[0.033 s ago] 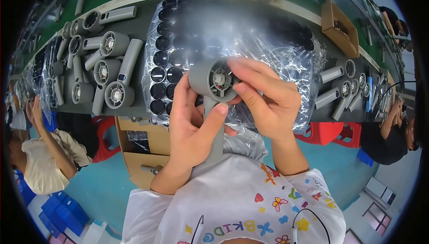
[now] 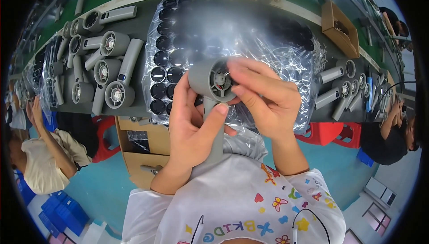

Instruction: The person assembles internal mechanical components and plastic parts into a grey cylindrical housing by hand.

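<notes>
A grey handheld fan [image 2: 201,80] is held up in front of my chest, its round open head turned toward the right and its handle pointing down. Inside the head a motor hub with pale parts and thin ribs shows. My left hand [image 2: 192,130] wraps round the neck and handle, thumb across the front. At the right rim of the head, my right hand [image 2: 266,94] has its fingers and thumb bent together over the opening. Something dark shows between those fingertips, too hidden to name.
A plastic-wrapped tray of round black parts [image 2: 158,74] lies behind the fan. More grey fans [image 2: 119,94] are piled at left, others [image 2: 344,87] at right. A cardboard box [image 2: 339,29] stands at back right. Co-workers [image 2: 44,159] sit at both sides.
My right fingers and thumb have shifted very slightly at the fan's rim. The left hand and the fan stay where they were.
</notes>
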Demonstrator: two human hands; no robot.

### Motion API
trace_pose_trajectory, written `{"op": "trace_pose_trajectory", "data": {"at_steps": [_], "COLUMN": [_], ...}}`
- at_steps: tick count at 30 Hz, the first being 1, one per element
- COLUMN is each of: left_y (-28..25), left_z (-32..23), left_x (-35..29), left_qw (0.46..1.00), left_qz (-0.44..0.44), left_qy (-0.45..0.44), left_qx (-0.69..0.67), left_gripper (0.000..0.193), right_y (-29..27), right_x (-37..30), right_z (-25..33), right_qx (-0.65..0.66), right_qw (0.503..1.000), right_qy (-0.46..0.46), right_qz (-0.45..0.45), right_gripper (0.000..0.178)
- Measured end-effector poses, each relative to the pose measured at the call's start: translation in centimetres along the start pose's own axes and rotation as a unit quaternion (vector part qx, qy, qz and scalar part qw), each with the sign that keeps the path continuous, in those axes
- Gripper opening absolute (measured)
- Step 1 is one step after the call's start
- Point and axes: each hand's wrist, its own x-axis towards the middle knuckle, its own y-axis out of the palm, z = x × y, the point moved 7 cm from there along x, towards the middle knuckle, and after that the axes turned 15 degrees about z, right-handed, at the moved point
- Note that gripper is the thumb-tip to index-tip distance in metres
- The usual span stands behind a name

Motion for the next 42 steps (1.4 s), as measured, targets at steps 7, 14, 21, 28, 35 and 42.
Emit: {"op": "trace_pose_trajectory", "data": {"at_steps": [7,14,21,28,35,42], "left_y": [-0.3,-0.2,-0.9,-1.2,-0.1,-0.4], "left_z": [-0.3,-0.6,-0.5,-0.2,-1.3,-1.8], "left_x": [-0.3,-0.3,-0.1,-0.6,-0.5,-0.3], "left_qw": [0.998,0.995,0.998,0.993,0.976,0.940], "left_qz": [-0.019,-0.031,-0.016,0.021,0.046,0.106], "left_qy": [0.010,0.007,0.043,0.034,0.099,0.148], "left_qx": [0.055,0.093,0.048,0.108,0.190,0.287], "left_gripper": [0.072,0.073,0.068,0.073,0.072,0.071], "right_y": [0.0,0.2,0.2,-1.2,0.4,0.8], "right_x": [0.3,0.1,-0.6,-1.6,-1.2,-1.6], "right_z": [0.9,1.5,3.2,0.8,-0.4,0.0], "right_qx": [-0.154,-0.178,-0.174,0.065,0.173,0.144], "right_qw": [0.986,0.981,0.966,0.996,0.975,0.985], "right_qy": [-0.014,-0.026,-0.124,0.060,0.110,0.055], "right_qz": [0.065,0.079,0.148,0.011,0.085,0.077], "right_gripper": [0.033,0.038,0.049,0.071,0.063,0.062]}}
